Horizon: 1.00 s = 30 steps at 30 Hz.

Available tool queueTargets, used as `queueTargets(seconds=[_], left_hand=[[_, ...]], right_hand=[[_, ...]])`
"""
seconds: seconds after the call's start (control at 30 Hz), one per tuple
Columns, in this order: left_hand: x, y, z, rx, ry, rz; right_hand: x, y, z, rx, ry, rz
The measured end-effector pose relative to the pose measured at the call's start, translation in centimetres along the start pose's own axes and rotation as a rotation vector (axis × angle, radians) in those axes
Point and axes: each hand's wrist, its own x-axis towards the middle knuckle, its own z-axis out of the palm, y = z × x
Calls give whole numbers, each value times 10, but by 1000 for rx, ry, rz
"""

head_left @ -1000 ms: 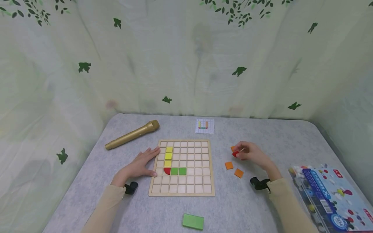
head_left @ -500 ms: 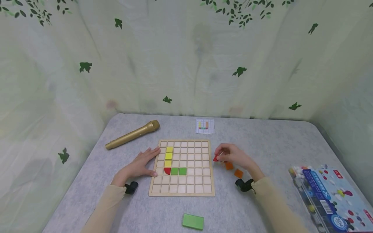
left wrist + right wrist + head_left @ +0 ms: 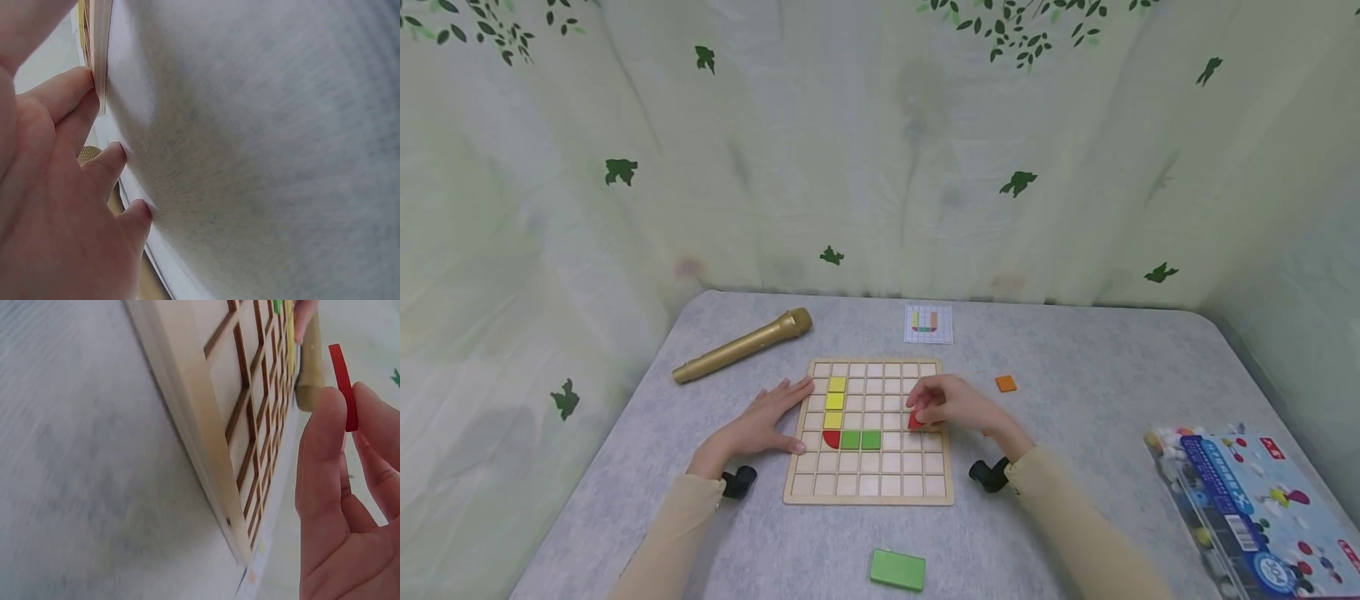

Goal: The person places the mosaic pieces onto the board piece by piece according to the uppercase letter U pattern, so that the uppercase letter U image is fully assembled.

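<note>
We see the right hand (image 3: pixel 951 402) reaching in from the right, its forearm slanting up across the table (image 3: pixel 820 542) and its fingers bent. Thumb and fingertips pinch a small red piece (image 3: pixel 915 421) over the right part of the grid board (image 3: pixel 868 485); from the right wrist we see that piece edge-on and apart from the board.

The left hand (image 3: pixel 763 422) lies at the board's left edge, palm down with fingers extended and spread, gripping nothing. We see its thumb near the lower part of that edge and a fingertip against the frame higher up, while other fingertips rest on the table.

On the board we find a column of yellow tiles (image 3: pixel 834 402), a rounded red tile (image 3: pixel 831 439) directly below it, and two green tiles (image 3: pixel 871 439) beside that. An orange tile (image 3: pixel 1006 383) lies beyond the right hand.
</note>
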Motion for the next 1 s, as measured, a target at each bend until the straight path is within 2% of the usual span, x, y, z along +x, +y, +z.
queueTargets(seconds=[0.07,0.27,0.43,1.0], left_hand=[[0,0,0,3,1,2],[-1,0,0,0,0,7],[-1,0,0,-2,-1,2],[1,-2,1,2,4,10]], right_hand=[[5,-1,7,1,-9,0],[17,-4,25,-137,-4,-18],[21,-7,36,-200,12,9],[21,-12,45,-314,3,49]])
